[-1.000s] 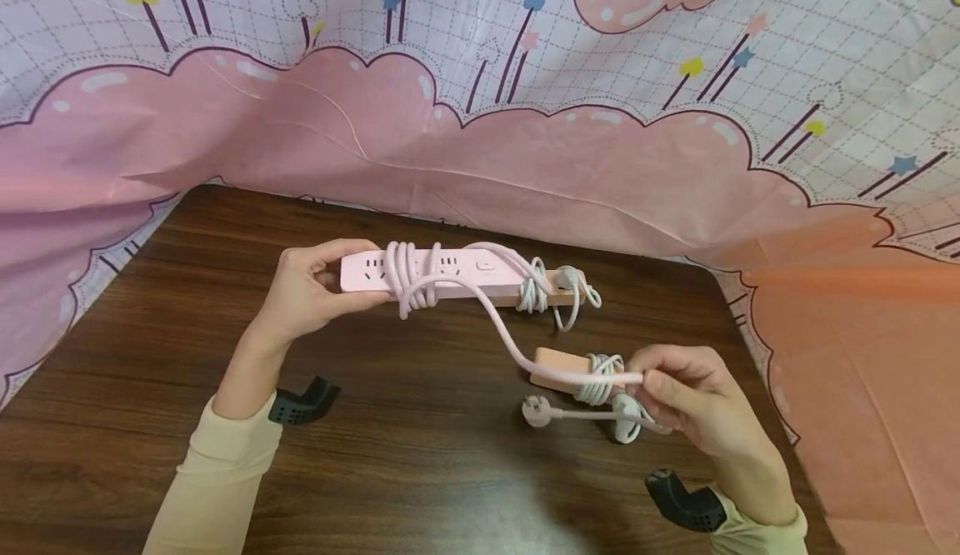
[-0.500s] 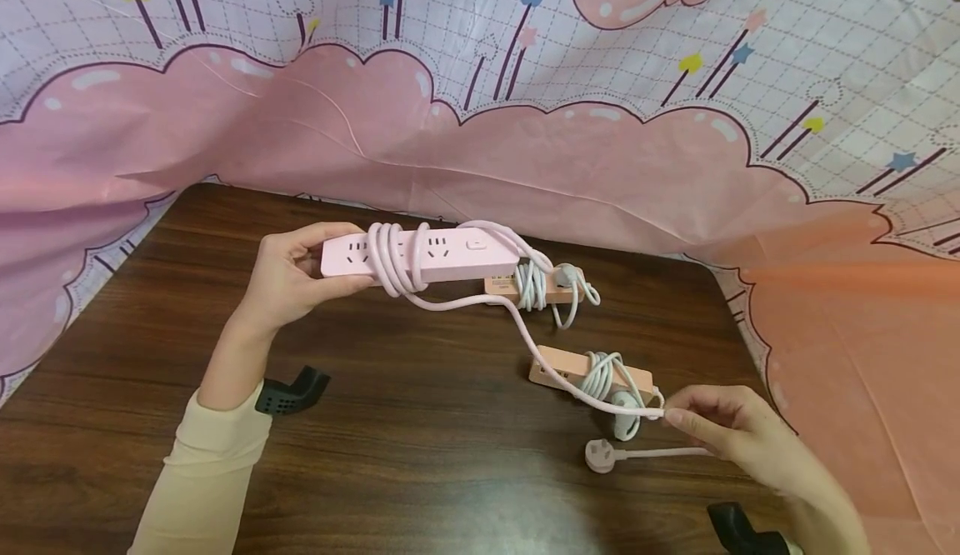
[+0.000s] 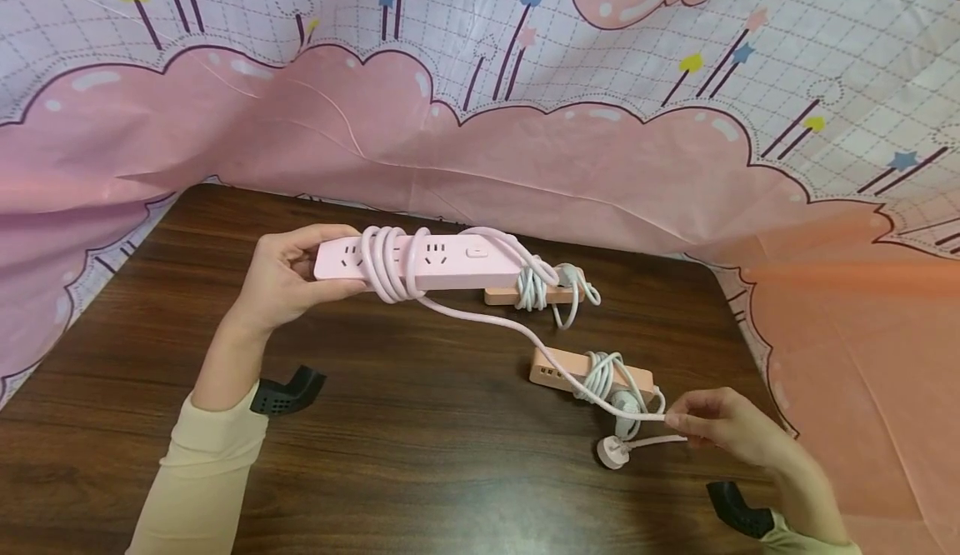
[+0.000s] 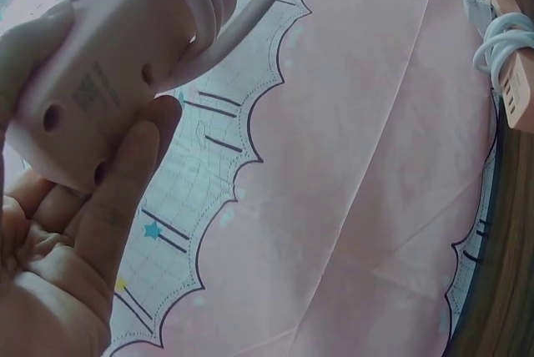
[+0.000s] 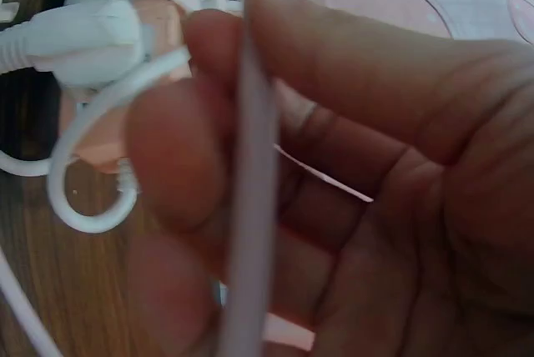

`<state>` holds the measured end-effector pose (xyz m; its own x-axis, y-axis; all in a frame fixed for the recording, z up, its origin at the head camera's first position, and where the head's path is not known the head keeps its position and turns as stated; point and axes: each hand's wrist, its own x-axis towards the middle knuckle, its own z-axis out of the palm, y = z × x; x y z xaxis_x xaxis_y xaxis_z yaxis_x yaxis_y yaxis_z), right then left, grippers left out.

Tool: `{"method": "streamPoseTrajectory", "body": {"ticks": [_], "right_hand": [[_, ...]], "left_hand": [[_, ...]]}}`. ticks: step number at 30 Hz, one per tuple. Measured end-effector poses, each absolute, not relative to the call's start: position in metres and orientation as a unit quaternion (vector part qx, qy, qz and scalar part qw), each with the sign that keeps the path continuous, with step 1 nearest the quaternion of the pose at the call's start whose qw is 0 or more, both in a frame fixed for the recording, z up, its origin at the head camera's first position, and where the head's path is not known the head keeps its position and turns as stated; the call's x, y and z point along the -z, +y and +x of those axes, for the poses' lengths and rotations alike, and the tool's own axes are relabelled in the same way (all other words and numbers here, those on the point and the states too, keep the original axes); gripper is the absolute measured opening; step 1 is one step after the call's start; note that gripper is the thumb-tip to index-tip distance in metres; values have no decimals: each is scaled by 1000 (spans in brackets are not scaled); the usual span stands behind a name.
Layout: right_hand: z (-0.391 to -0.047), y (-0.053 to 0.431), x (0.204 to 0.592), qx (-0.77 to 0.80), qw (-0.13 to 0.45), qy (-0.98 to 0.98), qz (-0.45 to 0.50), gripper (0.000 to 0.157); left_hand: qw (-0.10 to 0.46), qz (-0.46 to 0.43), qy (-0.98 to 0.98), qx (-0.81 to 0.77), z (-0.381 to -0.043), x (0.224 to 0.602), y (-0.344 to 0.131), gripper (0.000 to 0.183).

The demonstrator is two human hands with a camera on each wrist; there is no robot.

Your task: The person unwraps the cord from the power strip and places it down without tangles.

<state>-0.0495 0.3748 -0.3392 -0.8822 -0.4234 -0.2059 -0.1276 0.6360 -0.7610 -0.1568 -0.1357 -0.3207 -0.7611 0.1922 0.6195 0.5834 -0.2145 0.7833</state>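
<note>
My left hand (image 3: pixel 281 276) grips the left end of a pink power strip (image 3: pixel 480 267), holding it above the table. The strip's own cord is wound round it in several loops (image 3: pixel 386 263). In the left wrist view, the underside of the power strip (image 4: pixel 100 82) shows holes and a small label, with thumb and fingers on either side. From the loops, the pink cord (image 3: pixel 487 319) runs down to the right, where my right hand (image 3: pixel 723 426) pinches it between thumb and fingers. The cord's plug (image 3: pixel 613 452) hangs just left of that hand. In the right wrist view the cord (image 5: pixel 254 165) crosses the fingers.
On the dark wooden table (image 3: pixel 360 422) lie two orange power strips with white cords wound round them, a farther one (image 3: pixel 501 296) partly hidden behind the pink strip and a nearer one (image 3: pixel 555 367). A patterned pink-and-white cloth (image 3: pixel 480 155) hangs behind the table.
My right hand has moved right and down, drawing the pink cord along, and its plug has shifted right and down too. My left hand with the power strip has moved slightly left.
</note>
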Motion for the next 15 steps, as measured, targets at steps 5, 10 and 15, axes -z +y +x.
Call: {"method": "streamPoseTrajectory", "body": {"ticks": [5,10,15], "right_hand": [[-52,366,355,351,178,892,-224,8],[-49,354,367,341,189,883,-262,8],[-47,340,367,337,211,872,-285,7]], "left_hand": [[140,-332,-621,697,-158,320,-127,50],[134,-343,-628,686,-160,320,-116,48],[134,-347,-642,671,-160,320,-107,48]]}}
